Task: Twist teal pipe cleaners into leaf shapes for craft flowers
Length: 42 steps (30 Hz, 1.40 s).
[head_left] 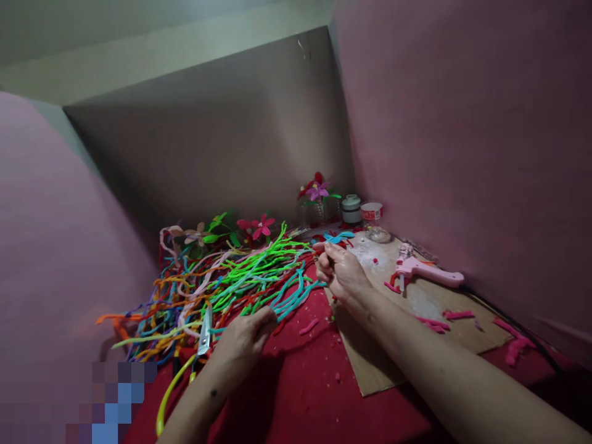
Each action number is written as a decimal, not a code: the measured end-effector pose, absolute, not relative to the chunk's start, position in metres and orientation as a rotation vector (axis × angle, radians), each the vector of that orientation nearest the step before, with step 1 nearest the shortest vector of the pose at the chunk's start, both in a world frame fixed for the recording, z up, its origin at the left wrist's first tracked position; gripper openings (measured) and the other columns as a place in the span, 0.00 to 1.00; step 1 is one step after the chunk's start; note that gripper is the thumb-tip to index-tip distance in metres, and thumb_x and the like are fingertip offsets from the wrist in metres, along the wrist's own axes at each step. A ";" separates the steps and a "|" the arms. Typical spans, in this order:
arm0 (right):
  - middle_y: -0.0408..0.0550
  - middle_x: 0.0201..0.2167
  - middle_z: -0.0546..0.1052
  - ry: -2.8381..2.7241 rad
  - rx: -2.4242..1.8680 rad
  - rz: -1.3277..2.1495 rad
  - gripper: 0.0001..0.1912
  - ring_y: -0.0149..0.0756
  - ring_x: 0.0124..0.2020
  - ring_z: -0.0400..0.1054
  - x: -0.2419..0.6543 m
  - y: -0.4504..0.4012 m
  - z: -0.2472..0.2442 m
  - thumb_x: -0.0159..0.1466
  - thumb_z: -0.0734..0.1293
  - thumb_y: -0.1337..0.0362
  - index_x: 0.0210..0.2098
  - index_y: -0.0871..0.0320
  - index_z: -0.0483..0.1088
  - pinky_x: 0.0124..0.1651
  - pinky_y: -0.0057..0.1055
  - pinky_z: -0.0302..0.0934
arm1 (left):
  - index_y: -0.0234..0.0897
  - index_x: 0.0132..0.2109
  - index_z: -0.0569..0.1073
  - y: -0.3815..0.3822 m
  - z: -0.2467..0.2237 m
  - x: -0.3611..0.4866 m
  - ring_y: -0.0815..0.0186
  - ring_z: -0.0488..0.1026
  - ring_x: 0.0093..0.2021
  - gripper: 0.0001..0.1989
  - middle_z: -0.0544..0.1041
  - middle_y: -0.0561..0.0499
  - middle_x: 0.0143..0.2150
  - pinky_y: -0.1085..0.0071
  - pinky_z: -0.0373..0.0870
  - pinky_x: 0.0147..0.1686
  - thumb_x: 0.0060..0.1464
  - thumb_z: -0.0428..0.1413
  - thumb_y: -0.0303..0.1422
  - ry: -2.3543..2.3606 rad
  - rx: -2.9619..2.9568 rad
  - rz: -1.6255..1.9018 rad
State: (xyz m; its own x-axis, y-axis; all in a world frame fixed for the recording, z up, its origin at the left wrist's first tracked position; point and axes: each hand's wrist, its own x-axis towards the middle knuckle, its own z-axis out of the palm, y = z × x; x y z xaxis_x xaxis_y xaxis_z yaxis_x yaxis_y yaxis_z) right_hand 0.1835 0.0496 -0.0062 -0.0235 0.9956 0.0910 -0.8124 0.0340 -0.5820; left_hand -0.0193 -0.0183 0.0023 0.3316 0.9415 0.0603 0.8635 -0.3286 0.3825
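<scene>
Head view: left hand point(247, 339) half-curled by teal stems point(296, 300), right hand point(341, 271) curled tighter, can't tell what's gripped; stems look light, bendy, pinch mid-length.

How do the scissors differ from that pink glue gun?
The scissors have silvery blades and yellow handles; the glue gun has a pink body. The scissors lie near the left hand, beside fuzzy stems; the glue gun rests on cardboard. Both are tools with handles.

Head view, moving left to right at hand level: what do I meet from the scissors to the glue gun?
Scissors → left hand → right hand → pink glue gun.
</scene>
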 end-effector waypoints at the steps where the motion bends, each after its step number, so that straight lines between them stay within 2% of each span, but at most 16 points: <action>1: 0.33 0.09 0.56 -0.567 -0.409 1.505 0.09 0.21 0.10 0.41 0.185 0.049 -0.006 0.55 0.65 0.60 0.28 0.61 0.65 0.14 0.22 0.37 | 0.38 0.29 0.69 -0.018 0.003 -0.023 0.69 0.61 0.25 0.11 0.67 0.54 0.23 0.75 0.54 0.28 0.53 0.47 0.38 1.602 2.282 0.418; 4: 0.31 0.07 0.50 -0.546 -0.355 1.502 0.11 0.21 0.10 0.37 0.190 0.049 -0.004 0.57 0.64 0.58 0.28 0.61 0.65 0.14 0.22 0.35 | 0.36 0.28 0.71 -0.018 0.008 -0.036 0.70 0.61 0.26 0.14 0.67 0.54 0.24 0.76 0.55 0.28 0.52 0.49 0.41 1.590 2.166 0.490; 7: 0.31 0.07 0.48 -0.528 -0.319 1.528 0.11 0.21 0.11 0.36 0.196 0.049 -0.002 0.58 0.63 0.57 0.28 0.60 0.65 0.14 0.23 0.33 | 0.35 0.27 0.72 -0.019 0.013 -0.051 0.70 0.62 0.27 0.13 0.67 0.54 0.24 0.77 0.56 0.28 0.49 0.52 0.41 1.619 2.038 0.648; 12: 0.32 0.08 0.48 -0.481 -0.325 1.542 0.10 0.22 0.11 0.37 0.198 0.051 -0.003 0.61 0.61 0.58 0.30 0.59 0.64 0.14 0.22 0.34 | 0.33 0.25 0.72 -0.020 0.012 -0.062 0.76 0.55 0.16 0.11 0.61 0.59 0.14 0.79 0.51 0.17 0.41 0.59 0.38 1.706 1.529 1.171; 16: 0.32 0.08 0.49 -0.439 -0.322 1.586 0.09 0.22 0.11 0.37 0.192 0.051 -0.007 0.63 0.59 0.60 0.30 0.59 0.63 0.15 0.22 0.34 | 0.32 0.27 0.71 -0.020 0.010 -0.056 0.77 0.59 0.14 0.11 0.66 0.57 0.16 0.82 0.53 0.13 0.38 0.62 0.35 1.468 1.115 1.608; 21: 0.32 0.08 0.48 -0.442 -0.301 1.655 0.11 0.22 0.11 0.37 0.184 0.044 -0.009 0.63 0.57 0.59 0.28 0.59 0.62 0.15 0.22 0.35 | 0.32 0.27 0.69 -0.018 0.011 -0.052 0.77 0.64 0.16 0.08 0.70 0.57 0.19 0.83 0.61 0.15 0.37 0.62 0.26 1.035 0.863 1.905; 24: 0.32 0.09 0.47 -0.458 -0.322 1.684 0.11 0.22 0.11 0.36 0.180 0.040 -0.011 0.63 0.58 0.60 0.29 0.59 0.63 0.15 0.22 0.35 | 0.33 0.27 0.67 -0.016 0.010 -0.053 0.78 0.63 0.16 0.06 0.72 0.55 0.22 0.84 0.60 0.14 0.44 0.59 0.26 0.816 0.738 1.923; 28: 0.32 0.09 0.46 -0.525 -0.336 1.696 0.10 0.22 0.12 0.35 0.173 0.033 -0.013 0.62 0.60 0.60 0.29 0.59 0.63 0.15 0.22 0.34 | 0.34 0.27 0.65 -0.014 0.009 -0.058 0.78 0.59 0.14 0.06 0.70 0.55 0.21 0.84 0.55 0.09 0.51 0.53 0.26 0.804 0.688 1.943; 31: 0.32 0.09 0.46 -0.565 -0.320 1.719 0.10 0.21 0.12 0.34 0.168 0.028 -0.011 0.61 0.61 0.60 0.28 0.59 0.63 0.15 0.22 0.33 | 0.35 0.27 0.64 -0.013 0.009 -0.063 0.79 0.57 0.12 0.07 0.70 0.56 0.19 0.85 0.52 0.08 0.50 0.54 0.24 0.857 0.702 1.993; 37: 0.32 0.08 0.47 -0.546 -0.275 1.744 0.09 0.22 0.12 0.34 0.166 0.026 -0.010 0.60 0.62 0.60 0.27 0.60 0.63 0.16 0.23 0.33 | 0.35 0.26 0.63 -0.010 0.009 -0.068 0.79 0.57 0.12 0.08 0.69 0.56 0.19 0.85 0.51 0.08 0.50 0.53 0.23 0.839 0.684 2.003; 42: 0.32 0.09 0.49 -0.633 -0.180 1.799 0.07 0.22 0.12 0.36 0.169 0.029 -0.011 0.60 0.62 0.61 0.32 0.60 0.65 0.16 0.22 0.33 | 0.33 0.26 0.64 -0.008 0.015 -0.069 0.79 0.62 0.15 0.07 0.71 0.54 0.21 0.86 0.59 0.13 0.51 0.51 0.23 0.881 0.709 1.950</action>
